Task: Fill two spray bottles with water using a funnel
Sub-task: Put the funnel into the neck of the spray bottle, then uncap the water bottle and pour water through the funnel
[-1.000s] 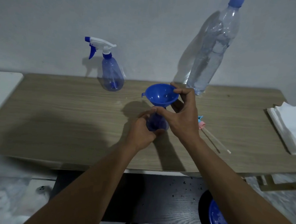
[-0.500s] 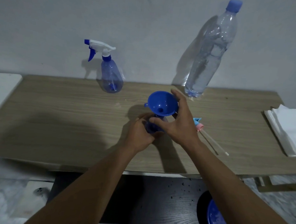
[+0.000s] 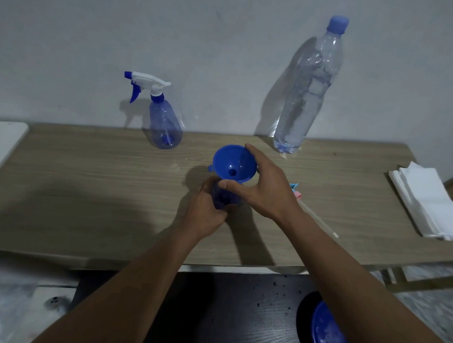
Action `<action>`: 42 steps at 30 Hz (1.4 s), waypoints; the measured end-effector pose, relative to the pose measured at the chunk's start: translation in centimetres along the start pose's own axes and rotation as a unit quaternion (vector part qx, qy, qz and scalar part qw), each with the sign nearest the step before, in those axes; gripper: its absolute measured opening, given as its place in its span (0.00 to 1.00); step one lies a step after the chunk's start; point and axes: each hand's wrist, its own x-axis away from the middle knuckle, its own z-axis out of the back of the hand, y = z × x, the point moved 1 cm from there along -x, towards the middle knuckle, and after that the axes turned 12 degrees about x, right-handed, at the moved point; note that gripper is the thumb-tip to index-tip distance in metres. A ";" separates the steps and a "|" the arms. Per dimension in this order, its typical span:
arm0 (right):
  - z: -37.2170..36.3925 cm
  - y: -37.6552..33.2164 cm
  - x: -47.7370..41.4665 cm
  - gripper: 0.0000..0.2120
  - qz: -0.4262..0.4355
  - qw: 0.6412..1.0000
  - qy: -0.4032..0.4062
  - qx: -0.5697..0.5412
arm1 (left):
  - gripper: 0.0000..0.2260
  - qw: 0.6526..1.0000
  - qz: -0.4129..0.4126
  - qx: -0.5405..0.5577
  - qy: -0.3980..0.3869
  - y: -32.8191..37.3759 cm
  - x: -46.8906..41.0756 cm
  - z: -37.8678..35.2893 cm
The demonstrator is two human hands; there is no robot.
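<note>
A blue funnel (image 3: 232, 163) sits on top of an open blue spray bottle (image 3: 225, 196) at the middle of the wooden table (image 3: 99, 190). My left hand (image 3: 204, 209) is wrapped around that bottle's body. My right hand (image 3: 265, 185) grips the funnel's rim between thumb and fingers. A second spray bottle (image 3: 164, 125) with a white and blue trigger head stands at the back left, capped. A tall clear water bottle (image 3: 308, 91) with a blue cap stands against the wall at the back right.
A spray head with a pink collar and white dip tube (image 3: 310, 211) lies on the table right of my hands. A stack of white napkins (image 3: 427, 202) rests at the right end. A blue round object (image 3: 329, 336) lies below the table's front edge.
The funnel has come down onto the bottle's mouth, and my right hand has shifted with it. My left hand has kept its hold on the bottle.
</note>
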 end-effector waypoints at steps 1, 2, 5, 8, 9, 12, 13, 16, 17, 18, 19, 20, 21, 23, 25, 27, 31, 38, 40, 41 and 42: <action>0.0 -0.1 0.0 0.49 0.001 1.000 -0.002 0.004 | 0.24 1.000 -0.003 0.000 0.001 0.1 0.1 0.1; 0.0 -0.3 0.1 0.49 0.002 1.000 -0.003 0.008 | 0.22 1.000 -0.006 0.000 0.000 0.3 0.2 0.1; 0.3 -0.6 0.2 0.49 0.002 1.000 -0.008 0.019 | 0.19 1.000 -0.013 -0.002 -0.005 0.7 0.6 -0.1; 0.5 -0.7 0.5 0.50 0.001 1.000 -0.009 0.020 | 0.21 1.000 0.003 -0.013 0.014 -0.1 0.4 0.0; 0.6 -0.7 0.6 0.49 0.000 1.000 -0.006 0.020 | 0.24 1.000 0.005 -0.017 0.023 -0.2 0.4 0.1; 1.1 -0.4 0.8 0.44 0.004 1.000 0.009 0.015 | 0.32 0.999 -0.007 -0.025 0.046 -1.2 0.3 -0.2; 1.4 -0.2 0.9 0.43 0.007 1.000 0.011 0.008 | 0.32 0.998 -0.009 -0.032 0.055 -1.3 0.4 -0.3; 2.5 0.3 0.9 0.39 0.019 1.000 0.021 0.001 | 0.34 0.996 -0.014 -0.049 0.079 -1.4 1.0 -0.7; 3.1 0.4 0.9 0.38 0.024 0.999 0.029 0.001 | 0.34 0.994 -0.015 -0.046 0.102 -1.4 1.4 -1.0; 3.7 0.6 0.8 0.36 0.028 0.999 0.041 0.000 | 0.32 0.989 -0.012 -0.046 0.138 -1.3 2.0 -1.4; 4.4 0.8 0.7 0.35 0.031 0.998 0.052 -0.003 | 0.29 0.982 -0.009 -0.048 0.180 -1.2 2.8 -2.0; 5.1 0.9 0.5 0.34 0.031 0.998 0.063 -0.008 | 0.26 0.974 -0.009 -0.057 0.219 -0.9 3.7 -2.7; 5.9 1.2 0.1 0.33 0.031 0.997 0.073 -0.012 | 0.22 0.966 -0.024 -0.069 0.249 -0.5 4.7 -3.6; 7.5 1.7 -1.0 0.33 0.030 0.995 0.098 -0.012 | 0.17 0.958 -0.062 -0.084 0.266 0.5 6.3 -5.6; 9.2 2.4 -2.7 0.32 0.035 0.990 0.136 0.011 | 0.12 0.971 -0.057 -0.066 0.225 2.0 6.1 -7.9; 11.1 3.0 -4.6 0.31 0.044 0.984 0.172 0.025 | 0.09 0.984 -0.047 -0.028 0.170 4.2 4.2 -10.2; 14.5 4.0 -8.6 0.34 0.053 0.976 0.210 0.022 | 0.13 0.987 -0.001 0.014 0.160 8.7 -3.1 -13.9; 17.6 6.7 -15.1 0.46 0.055 0.987 0.147 0.021 | 0.43 0.981 0.021 0.044 0.185 11.5 -16.3 -15.4; 17.8 7.7 -16.3 0.47 0.074 0.987 0.140 0.022 | 0.46 0.984 0.009 0.033 0.174 11.6 -18.9 -15.2; 17.8 7.9 -16.7 0.47 0.087 0.987 0.136 0.025 | 0.45 0.986 -0.001 0.039 0.163 11.7 -19.7 -15.0; 17.8 8.1 -17.0 0.46 0.098 0.986 0.134 0.028 | 0.45 0.988 -0.009 0.049 0.149 11.6 -20.5 -14.9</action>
